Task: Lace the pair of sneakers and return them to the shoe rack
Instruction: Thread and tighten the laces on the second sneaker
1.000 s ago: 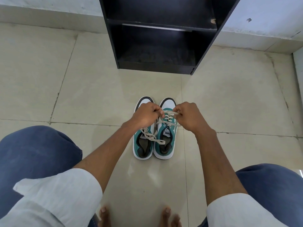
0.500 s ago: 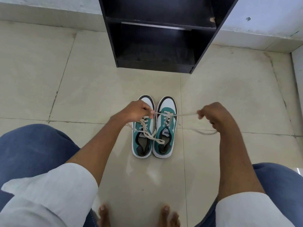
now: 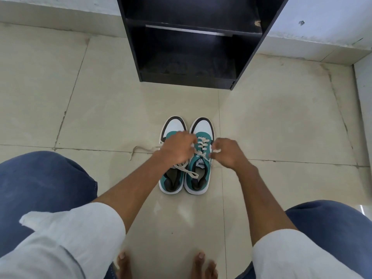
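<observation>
Both teal sneakers (image 3: 186, 158) sit side by side on the floor tiles (image 3: 100, 109) just near of the black shoe rack (image 3: 193, 47), left hand (image 3: 177, 149) and right hand (image 3: 226, 153) curled over the right shoe's laces (image 3: 202, 147), actual grip hard to tell.

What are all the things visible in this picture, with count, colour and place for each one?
Low-top sneakers: two, teal, white and black, side by side on the floor before the rack.
Flat shoelaces: cream, threaded on the right sneaker; one end trails left on the floor.
Open shoe rack: one, black, against the wall.
Tiled floor: beige.
Left hand: over the left sneaker.
Right hand: beside the right sneaker.
Bare feet: two, bottom edge.
</observation>
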